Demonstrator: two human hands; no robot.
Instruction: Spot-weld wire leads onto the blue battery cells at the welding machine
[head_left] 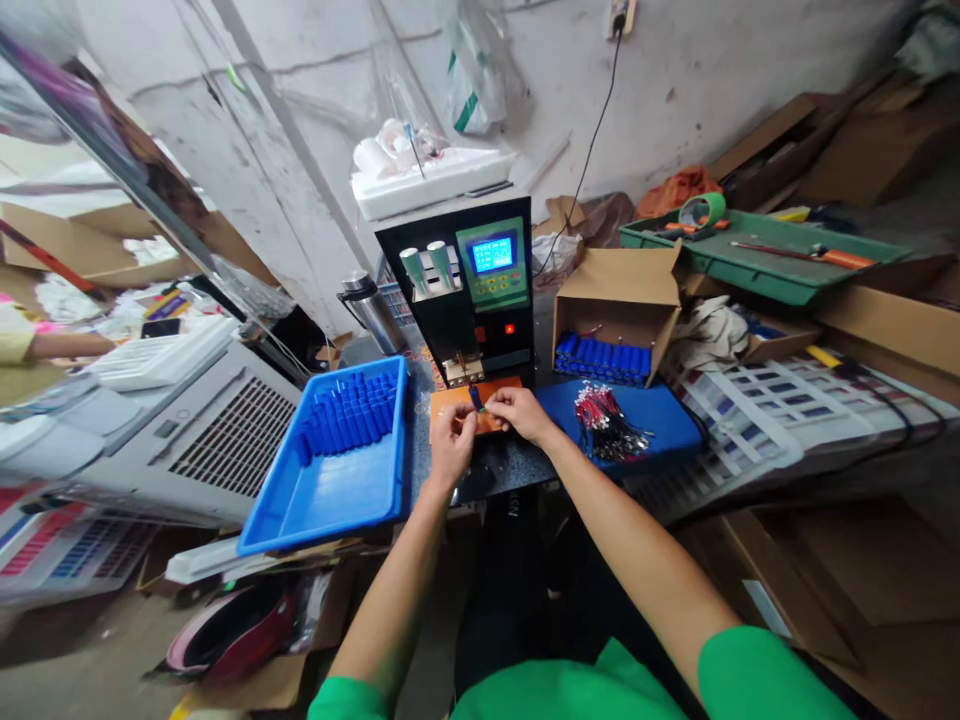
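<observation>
A blue cylindrical battery cell stands out from between my two hands, just below the electrode tips of a black spot welder. My left hand pinches at the cell's near end from the left. From the right, my right hand closes thumb and fingers at the same end; a tiny part between them is too small to name. Both hands are over an orange block in front of the welder. Its screen is lit, and a red switch glows.
On the left, a blue tray holds rows of blue cells; a steel flask stands behind it. On the right are a cardboard box of cells, red and black wire leads and a green tray. Another person's arm shows far left.
</observation>
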